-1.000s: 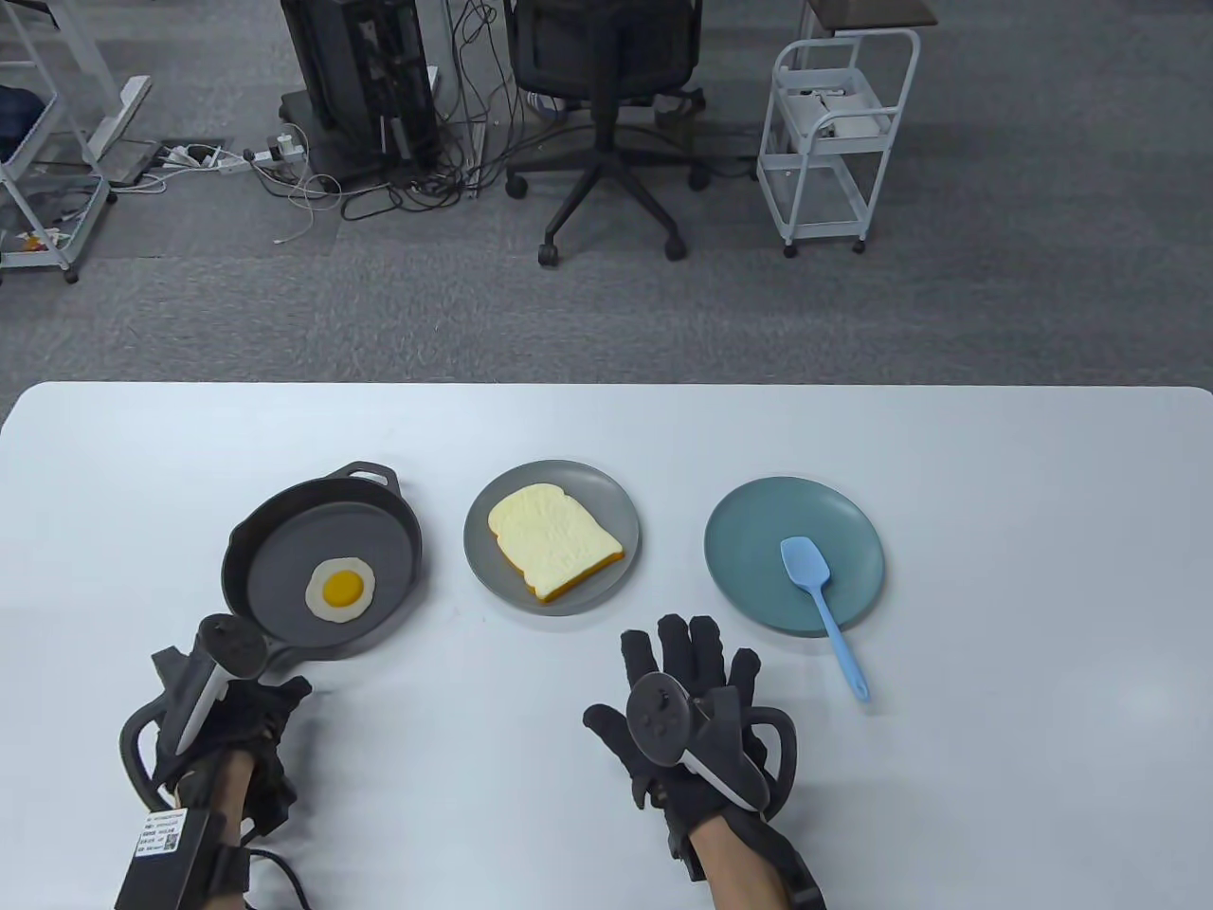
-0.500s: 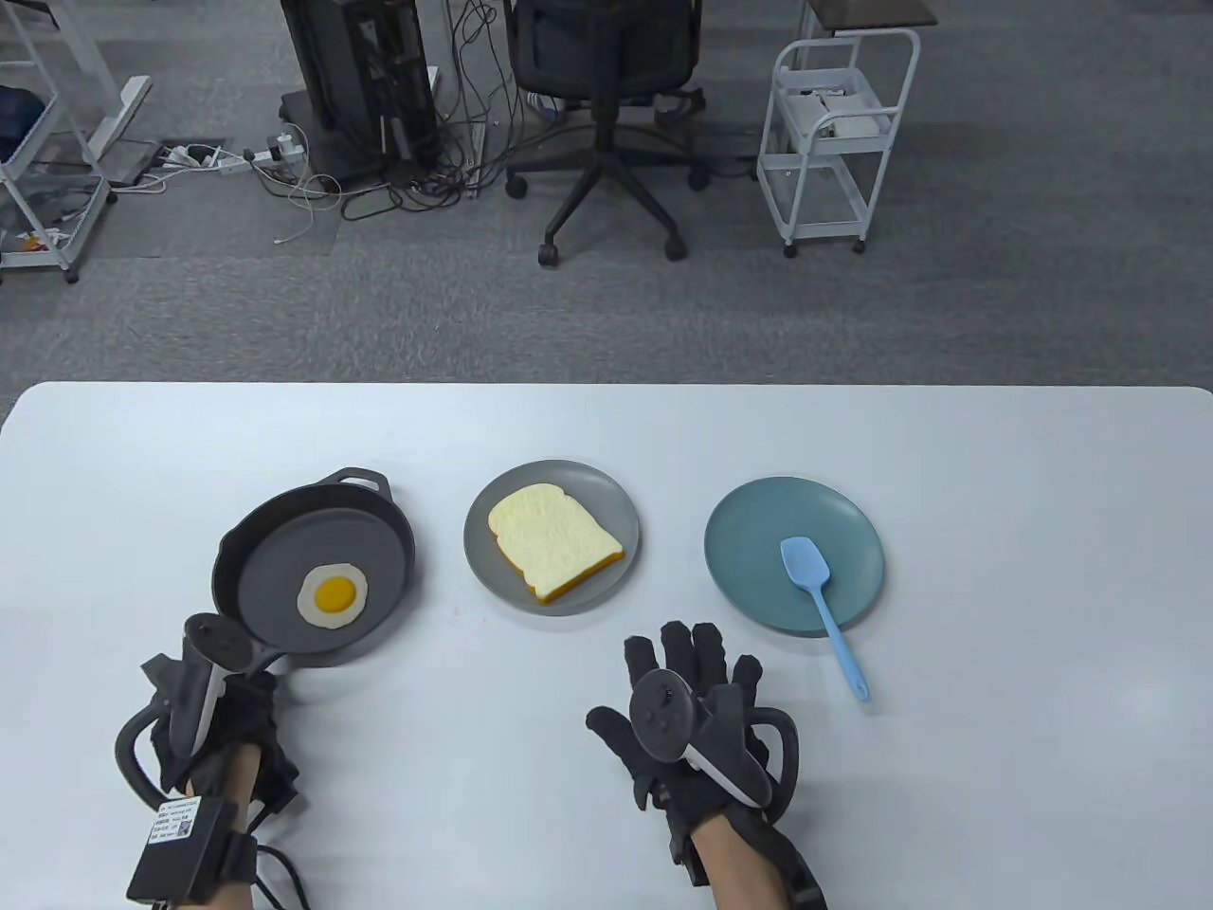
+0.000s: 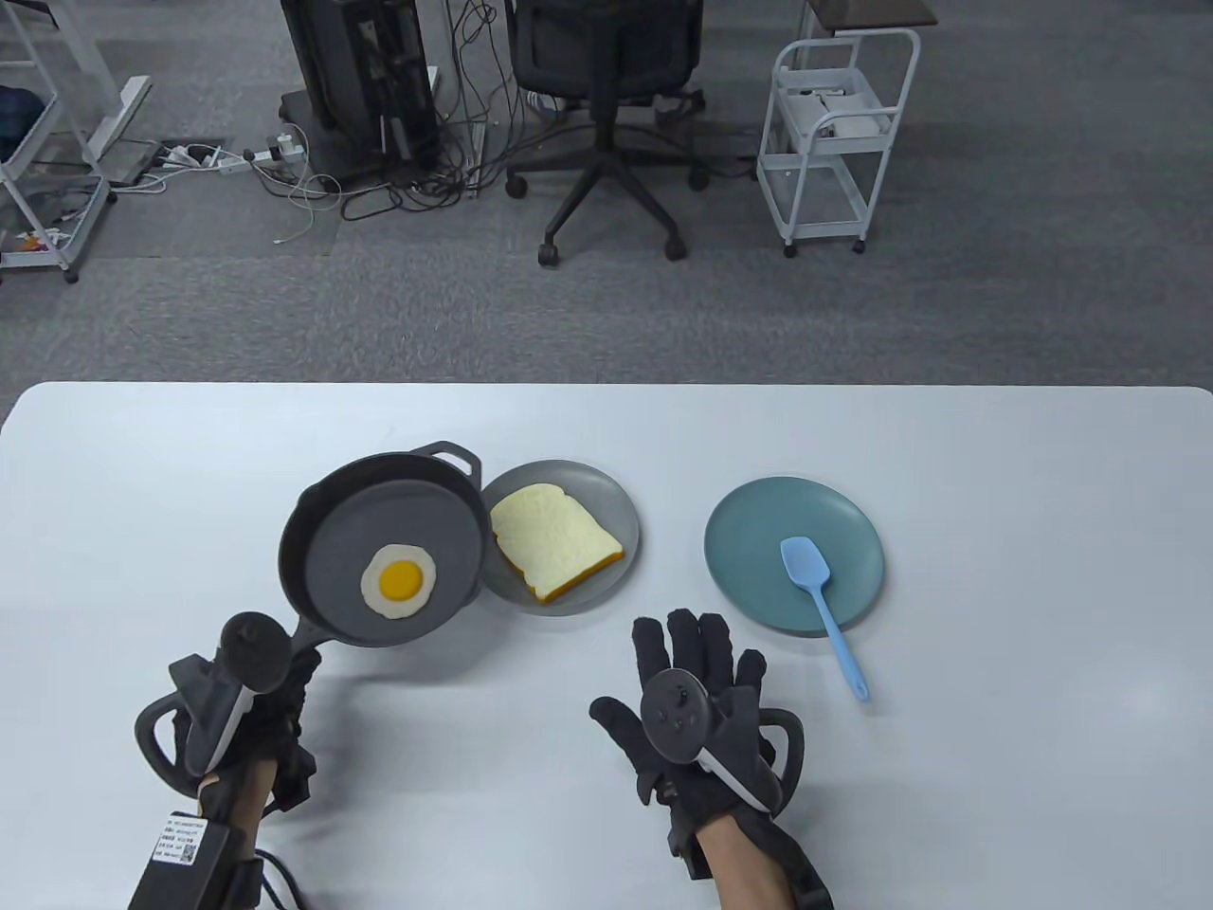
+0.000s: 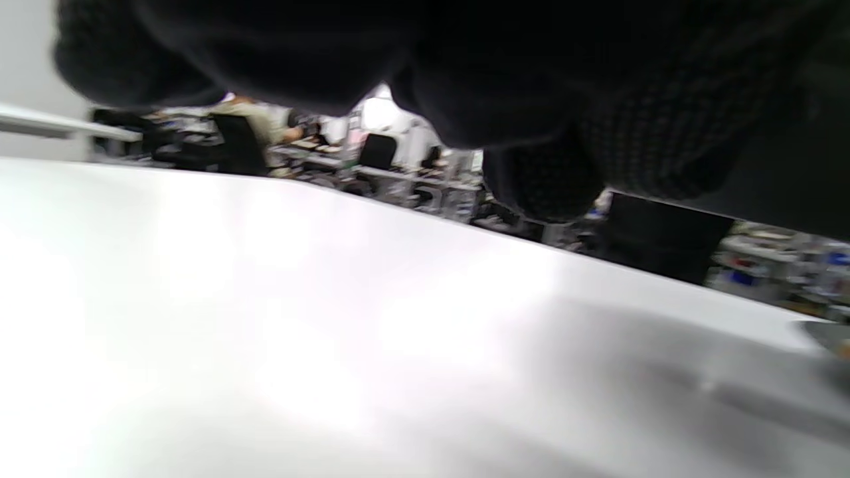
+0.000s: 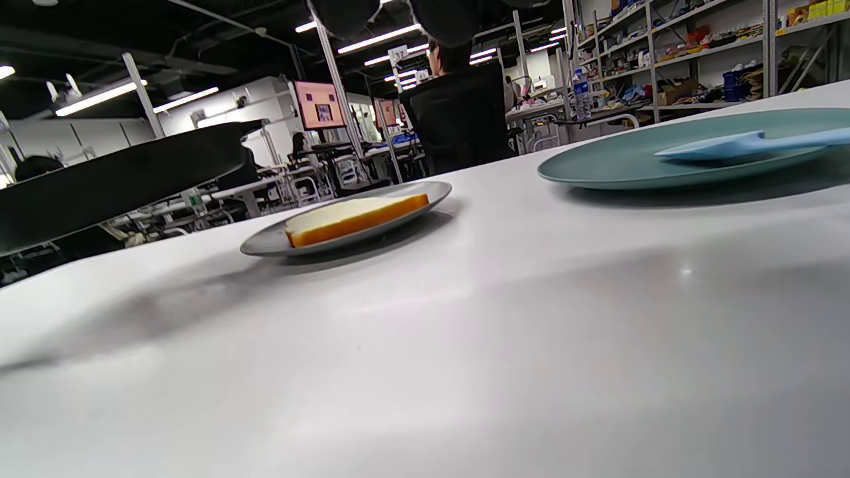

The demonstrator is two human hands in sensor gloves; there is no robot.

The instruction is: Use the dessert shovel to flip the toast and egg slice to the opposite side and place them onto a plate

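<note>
Pan (image 3: 384, 550) held off the table (image 3: 995, 758) by its handle, raised and overlapping the left rim of the grey plate (image 3: 621, 512); from the right wrist view, clearly airborne, dark underside floating above the tabletop. Probably brought close so the egg (image 3: 398, 580) sits near the toast (image 3: 554, 542) and within easy reach of the tool. Egg lying yolk-up in the near part of the pan; toast flat on the grey plate, pale face up, crust toward the near side. Blue spatula (image 3: 821, 599) resting with its blade on the teal plate (image 3: 749, 550) to the right and its handle sticking out over the near rim onto the table, ready to be picked up. Neither piece flipped yet.

Left hand (image 3: 251, 711) at the near left, clenched round the pan handle, wrist low, tracker upward; fingers themselves mostly hidden, dark and blurred in the left wrist view. Right hand (image 3: 697, 701) lying flat on the table, near of the grey plate, fingers straight and spread, pointing away, grasping nothing, well short of the spatula.
</note>
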